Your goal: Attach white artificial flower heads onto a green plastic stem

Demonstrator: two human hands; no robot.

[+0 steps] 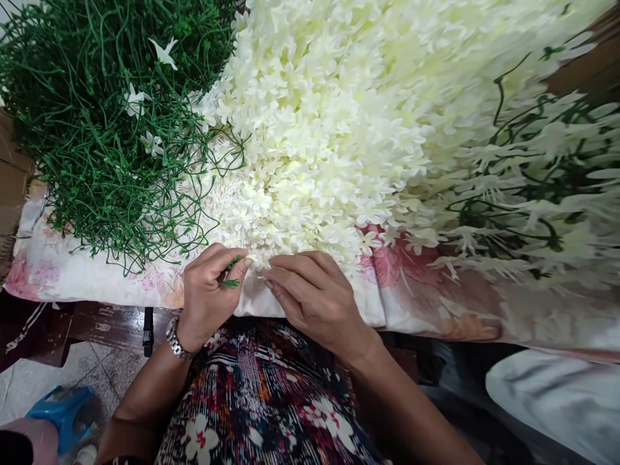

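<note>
- Nearest lay a dark woven-looking garment (256, 394) with white floral print, below both hands.
- The left hand (216, 278), wearing a metal-link watch (177, 339), pinched a thin green stem (230, 283) with knobbly ends between curled fingers and thumb.
- The right hand (317, 290) had its fingertips drawn in nearby; whether they gripped anything I couldn't tell.
- Beyond both hands spread a soft heap of pale, petalled blossoms (314, 155).
- Beyond the left hand, wiry green stems (101, 142) tangled in a springy mound.
- Farther right of the right hand stood drooping white-and-green sprays (552, 187).
- A smooth, flower-printed cloth (121, 281) lay beneath the piles.
</note>
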